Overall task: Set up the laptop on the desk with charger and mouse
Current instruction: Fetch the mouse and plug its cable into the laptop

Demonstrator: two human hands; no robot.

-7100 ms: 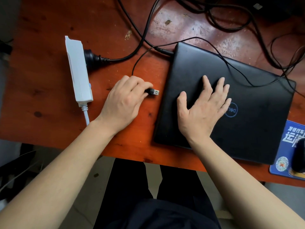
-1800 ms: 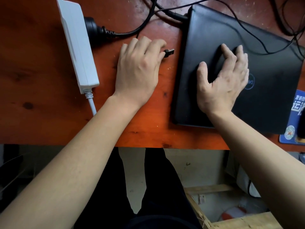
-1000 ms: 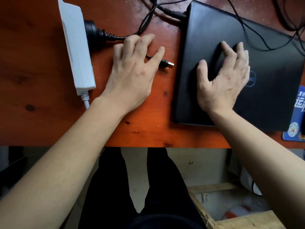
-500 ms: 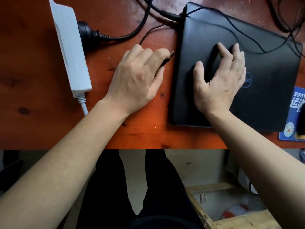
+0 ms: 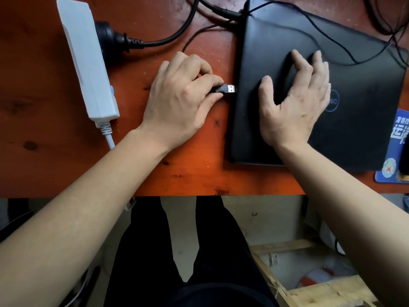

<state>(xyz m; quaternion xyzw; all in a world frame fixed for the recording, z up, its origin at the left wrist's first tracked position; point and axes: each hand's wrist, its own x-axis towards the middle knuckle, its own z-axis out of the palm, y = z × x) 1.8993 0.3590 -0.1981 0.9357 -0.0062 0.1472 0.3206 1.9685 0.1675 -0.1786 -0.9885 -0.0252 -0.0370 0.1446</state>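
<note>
A closed black laptop (image 5: 354, 120) lies on the orange-brown desk (image 5: 44, 151). My right hand (image 5: 292, 100) rests flat on its lid, fingers spread. My left hand (image 5: 179, 100) pinches a black USB plug (image 5: 225, 88), whose metal tip points at the laptop's left edge and sits just short of it. The plug's thin black cable (image 5: 199, 33) loops up and across the lid. A thick black charger cable (image 5: 174, 36) runs from a plug (image 5: 110, 38) in the white power strip (image 5: 86, 58) toward the laptop's top left corner.
A blue mouse pad (image 5: 398, 138) shows at the right edge, with a dark object on it cut off by the frame. More black cables lie at the top right. The desk's front edge runs below my forearms, with my legs and a wooden frame beneath.
My left hand has re-gripped the USB plug and turned it level, with its metal tip now pointing at the laptop's left side. My right hand has stayed on the lid.
</note>
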